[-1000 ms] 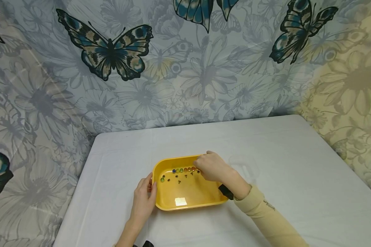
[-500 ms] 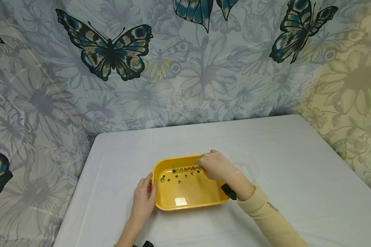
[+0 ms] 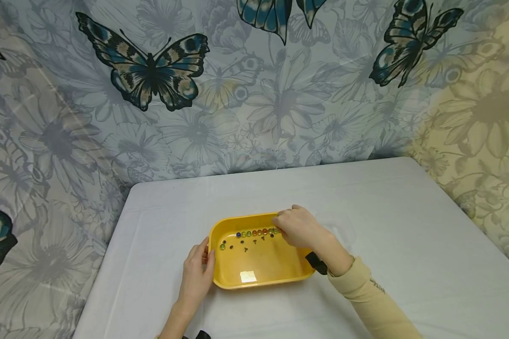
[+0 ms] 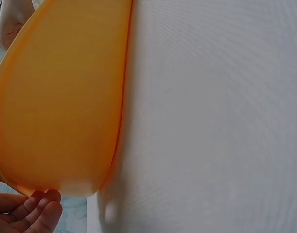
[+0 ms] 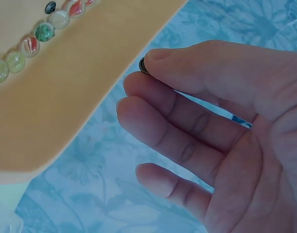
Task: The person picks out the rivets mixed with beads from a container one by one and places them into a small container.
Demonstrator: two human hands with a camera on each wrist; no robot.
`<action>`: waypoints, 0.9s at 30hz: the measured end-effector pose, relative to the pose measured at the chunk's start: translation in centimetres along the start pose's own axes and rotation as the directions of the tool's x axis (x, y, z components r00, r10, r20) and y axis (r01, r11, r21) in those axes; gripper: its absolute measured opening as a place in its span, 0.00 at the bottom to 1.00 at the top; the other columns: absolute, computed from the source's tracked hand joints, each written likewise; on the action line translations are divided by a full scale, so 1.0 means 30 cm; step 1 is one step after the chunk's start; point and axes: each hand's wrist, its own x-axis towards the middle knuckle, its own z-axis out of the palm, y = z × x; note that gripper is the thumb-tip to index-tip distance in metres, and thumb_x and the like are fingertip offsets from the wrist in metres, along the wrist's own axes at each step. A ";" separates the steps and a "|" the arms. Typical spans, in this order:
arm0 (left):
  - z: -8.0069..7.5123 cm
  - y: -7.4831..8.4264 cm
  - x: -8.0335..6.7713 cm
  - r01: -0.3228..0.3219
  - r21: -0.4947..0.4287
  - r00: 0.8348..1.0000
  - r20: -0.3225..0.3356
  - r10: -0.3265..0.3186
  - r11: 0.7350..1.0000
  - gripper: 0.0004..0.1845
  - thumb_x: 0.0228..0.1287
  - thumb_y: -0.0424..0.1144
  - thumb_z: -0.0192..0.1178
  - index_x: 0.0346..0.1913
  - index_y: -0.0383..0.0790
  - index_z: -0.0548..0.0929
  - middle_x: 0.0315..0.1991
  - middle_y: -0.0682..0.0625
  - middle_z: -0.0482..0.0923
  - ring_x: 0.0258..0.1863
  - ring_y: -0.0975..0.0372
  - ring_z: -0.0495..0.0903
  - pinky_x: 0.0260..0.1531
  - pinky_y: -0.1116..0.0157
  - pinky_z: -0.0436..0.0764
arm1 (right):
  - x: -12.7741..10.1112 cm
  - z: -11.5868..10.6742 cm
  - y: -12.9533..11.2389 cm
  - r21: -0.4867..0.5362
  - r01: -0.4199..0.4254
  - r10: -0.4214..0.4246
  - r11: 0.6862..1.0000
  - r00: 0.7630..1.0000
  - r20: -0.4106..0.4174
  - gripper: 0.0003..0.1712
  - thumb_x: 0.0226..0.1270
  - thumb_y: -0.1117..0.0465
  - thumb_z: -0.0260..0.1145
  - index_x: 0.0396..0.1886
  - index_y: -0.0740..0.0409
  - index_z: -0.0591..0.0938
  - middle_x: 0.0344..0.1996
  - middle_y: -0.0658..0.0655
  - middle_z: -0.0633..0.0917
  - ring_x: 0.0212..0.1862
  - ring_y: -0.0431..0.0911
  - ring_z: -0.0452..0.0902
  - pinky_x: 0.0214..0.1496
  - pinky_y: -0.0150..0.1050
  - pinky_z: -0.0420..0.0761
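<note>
Item: small dark bead [image 5: 143, 65], pinched between the thumb and forefinger of your right hand [image 3: 299, 229], at the far right corner of the tray [image 3: 258, 282]. In the wrist view the other fingers [image 5: 163, 179] lie loosely extended below the pinch and hold nothing.

Item: yellow tray, near the front edge of the tabletop [image 3: 386, 212], left of its centre. Your right hand hovers over its far rim, at the right end.

Item: row of marbles [image 3: 256, 232] along the tray's far wall, blue at the left end, then green, yellow, orange and red ones, touching or nearly so. Done, as I judge it: this row is laid out up to your right hand.

Item: small dark pieces [image 3: 254, 240] in a looser second line just in front of the marbles, running toward the tray's left wall, with a green marble [image 3: 222, 246] at that end. Left, as I judge it: the pinched bead is not yet set down, and this line looks unfinished; the front half of the tray floor holds nothing but a reflection.

Item: your left hand [image 3: 197, 275], against the tray's left wall, thumb over the rim, fingertips [image 4: 41, 211] curled under the outside edge, gripping it.

Item: butterfly-print cloth [image 3: 152, 75], hung behind the tabletop's far edge.
</note>
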 end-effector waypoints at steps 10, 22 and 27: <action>-0.001 0.002 0.000 -0.003 0.008 1.000 -0.002 0.003 1.000 0.21 0.63 0.29 0.56 0.59 0.25 0.71 0.33 0.48 0.72 0.31 0.63 0.72 0.32 0.68 0.78 | -0.013 -0.007 0.016 0.029 -0.015 0.016 0.999 0.999 -0.036 0.15 0.55 0.71 0.64 0.15 0.52 0.71 0.15 0.46 0.69 0.19 0.40 0.60 0.27 0.34 0.60; 0.000 0.001 0.002 0.004 0.009 1.000 0.005 -0.004 1.000 0.21 0.63 0.30 0.56 0.59 0.26 0.71 0.33 0.48 0.72 0.31 0.63 0.72 0.32 0.69 0.79 | -0.039 -0.005 0.033 0.040 -0.025 0.028 0.999 0.997 -0.071 0.19 0.53 0.74 0.63 0.14 0.51 0.66 0.14 0.46 0.64 0.19 0.40 0.56 0.27 0.34 0.56; -0.002 0.002 0.003 0.004 0.004 1.000 0.006 -0.004 1.000 0.21 0.63 0.30 0.56 0.59 0.25 0.71 0.33 0.48 0.72 0.31 0.63 0.72 0.32 0.69 0.79 | -0.048 -0.004 0.039 0.047 -0.024 0.028 0.999 0.996 -0.080 0.21 0.52 0.74 0.62 0.13 0.51 0.64 0.13 0.46 0.61 0.19 0.39 0.52 0.28 0.35 0.53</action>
